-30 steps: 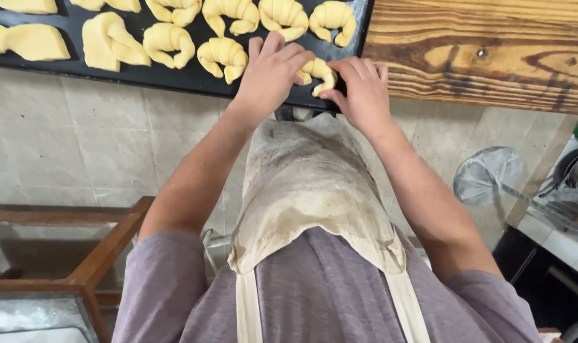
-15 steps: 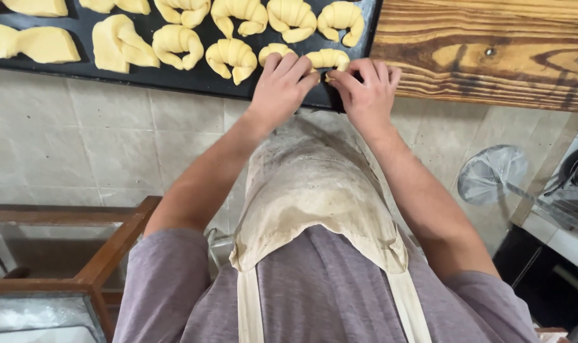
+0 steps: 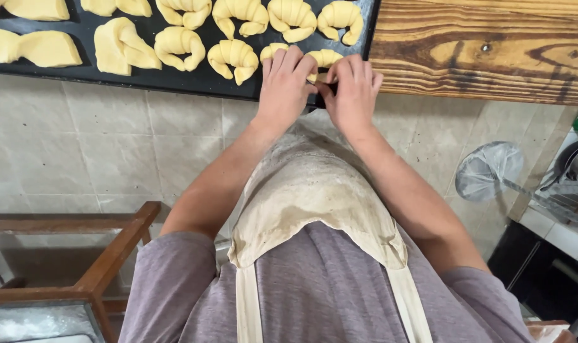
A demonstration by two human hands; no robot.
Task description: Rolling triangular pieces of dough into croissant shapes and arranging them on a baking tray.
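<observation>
Pinching croissant (image 3: pixel 322 59) | left hand (image 3: pixel 284 86), right hand (image 3: pixel 352 92) fingers clamped | tray (image 3: pixel 174 77) holds croissants

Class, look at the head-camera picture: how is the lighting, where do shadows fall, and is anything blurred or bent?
Head view: soft even light, no glare on the black tray; faint shadow between left hand and right hand; dough croissants sharp; wooden board edge slightly tilted.

Croissants (image 3: pixel 235 57) crowd tray (image 3: pixel 193 79); wooden board (image 3: pixel 492 54) right side bare.
</observation>
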